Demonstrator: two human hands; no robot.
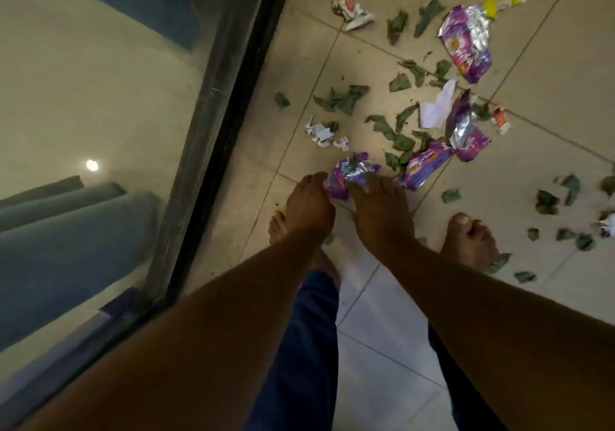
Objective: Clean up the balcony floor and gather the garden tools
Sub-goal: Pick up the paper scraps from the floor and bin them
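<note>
Both hands reach down to one crumpled purple wrapper (349, 177) on the tiled floor (532, 64): left hand (309, 204) at its left end, right hand (376, 207) over its right. Fingertips hidden behind the foil, so grip cannot be told. Torn green leaves (342, 99), white paper scraps (436, 104) and more purple wrappers (466, 44) lie scattered beyond. Bare feet partly covered by forearms. Dark door frame (233, 97) along left; glass reflections murky. No garden tools visible.
</note>
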